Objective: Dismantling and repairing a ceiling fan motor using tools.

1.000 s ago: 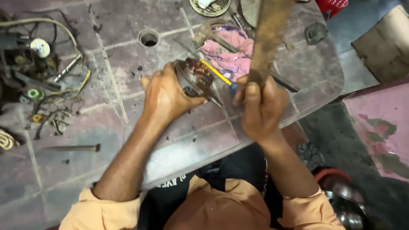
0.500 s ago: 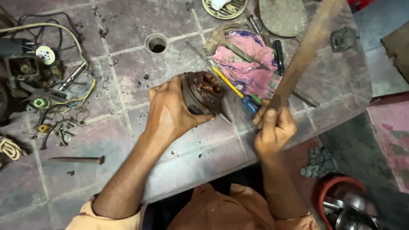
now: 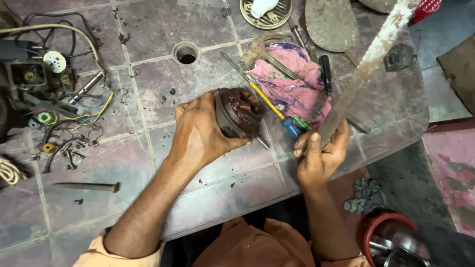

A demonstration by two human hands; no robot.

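From the head camera, the left hand [image 3: 200, 133] clasps a copper-wound motor stator [image 3: 237, 111] on the tiled table [image 3: 148, 79], while the right hand [image 3: 319, 155] is closed around a rusty flat metal bar [image 3: 366, 64] raised just beside a yellow-shafted screwdriver [image 3: 277, 111] and pink rag [image 3: 292, 84].

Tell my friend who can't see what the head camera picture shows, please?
Seen from above, a person's left hand grips a small motor core with copper windings on a worn tiled table. The right hand holds a long rusty metal bar and a yellow screwdriver. A pink rag and tangled wires lie nearby.
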